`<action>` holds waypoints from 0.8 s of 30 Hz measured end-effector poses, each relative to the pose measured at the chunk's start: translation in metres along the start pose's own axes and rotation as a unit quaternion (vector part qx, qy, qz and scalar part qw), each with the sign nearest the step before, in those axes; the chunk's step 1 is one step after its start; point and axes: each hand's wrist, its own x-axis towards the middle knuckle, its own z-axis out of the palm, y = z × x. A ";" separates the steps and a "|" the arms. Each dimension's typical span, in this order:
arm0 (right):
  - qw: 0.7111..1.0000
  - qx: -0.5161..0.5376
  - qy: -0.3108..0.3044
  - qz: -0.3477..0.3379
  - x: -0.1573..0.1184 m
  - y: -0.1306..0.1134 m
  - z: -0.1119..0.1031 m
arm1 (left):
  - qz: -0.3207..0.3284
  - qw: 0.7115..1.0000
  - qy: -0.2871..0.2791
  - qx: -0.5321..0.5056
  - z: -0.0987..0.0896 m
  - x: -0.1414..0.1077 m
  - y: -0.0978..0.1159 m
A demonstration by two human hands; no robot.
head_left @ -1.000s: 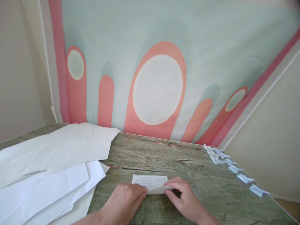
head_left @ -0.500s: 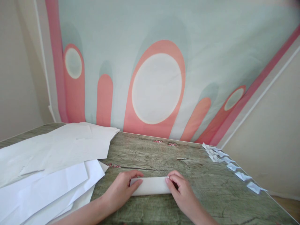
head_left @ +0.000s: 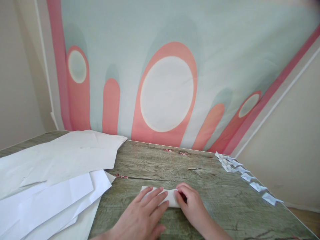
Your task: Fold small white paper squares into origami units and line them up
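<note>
A folded strip of white paper (head_left: 172,198) lies on the wood-grain table near its front. My left hand (head_left: 143,211) rests palm down over the strip's left part, its fingers stretched out and slightly apart. At the strip's right end, my right hand (head_left: 191,203) pinches the paper between thumb and forefinger. Much of the strip's left half is hidden beneath my left fingers, though its top left corner shows.
Large white sheets (head_left: 67,153) and cut paper strips (head_left: 57,196) overlap on the table's left side. Several small folded paper pieces (head_left: 258,187) line the right edge. A patterned backdrop (head_left: 167,93) rises behind the table (head_left: 155,161).
My left hand has let go of the strip's left end and now lies flat across it, fingers spread. My right hand keeps its pinch on the right end.
</note>
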 end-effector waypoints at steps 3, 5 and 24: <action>1.000 -0.005 0.008 -0.001 0.001 -0.001 -0.001 | -0.025 0.996 -0.086 -0.009 0.007 0.000 0.004; 1.000 -0.010 0.010 -0.002 0.002 -0.001 -0.002 | -0.031 0.993 -0.114 -0.030 0.011 -0.001 0.003; 1.000 -0.024 0.006 0.006 0.000 0.002 0.002 | -0.072 0.983 -0.161 -0.044 0.004 0.002 0.007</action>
